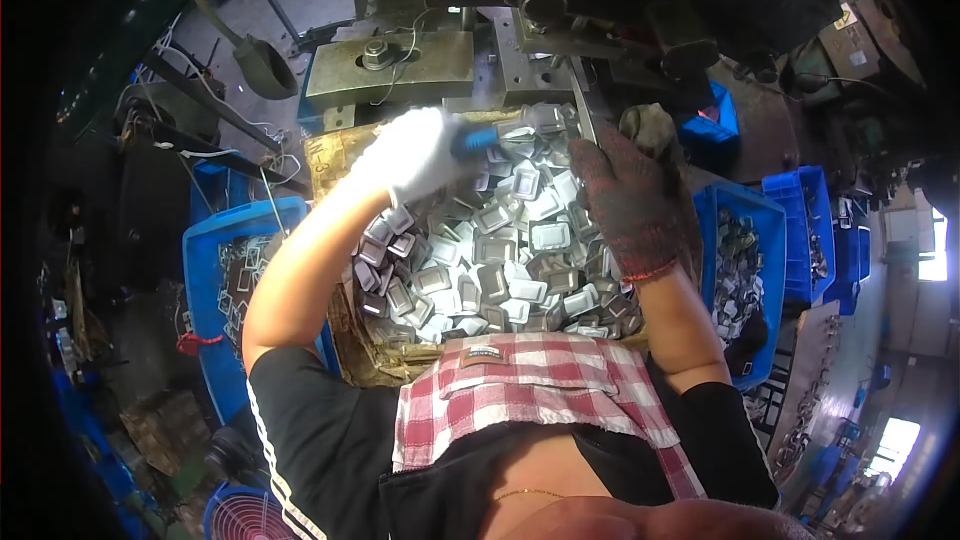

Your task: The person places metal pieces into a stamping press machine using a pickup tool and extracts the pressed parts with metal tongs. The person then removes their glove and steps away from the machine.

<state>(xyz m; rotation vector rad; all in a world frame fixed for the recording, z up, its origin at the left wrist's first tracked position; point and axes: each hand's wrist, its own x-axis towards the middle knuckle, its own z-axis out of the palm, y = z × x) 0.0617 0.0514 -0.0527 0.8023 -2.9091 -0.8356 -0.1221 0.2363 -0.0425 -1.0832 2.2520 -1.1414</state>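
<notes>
My left hand, in a white glove, is closed around a blue-handled tool whose end points right over the pile; its fingers are somewhat blurred. My right hand, in a dark red-and-black glove, grips a thin metal strip that rises toward the machine. Between and below both hands lies a heap of small rectangular metal parts, some light and some dark. A worn cardboard lining surrounds the heap. One metal part lies at the heap's top, near the tool's end.
A steel block with a bolt belongs to the machine ahead. Blue bins of metal pieces stand at the left and right. Another blue crate is farther right. A fan is at the lower left.
</notes>
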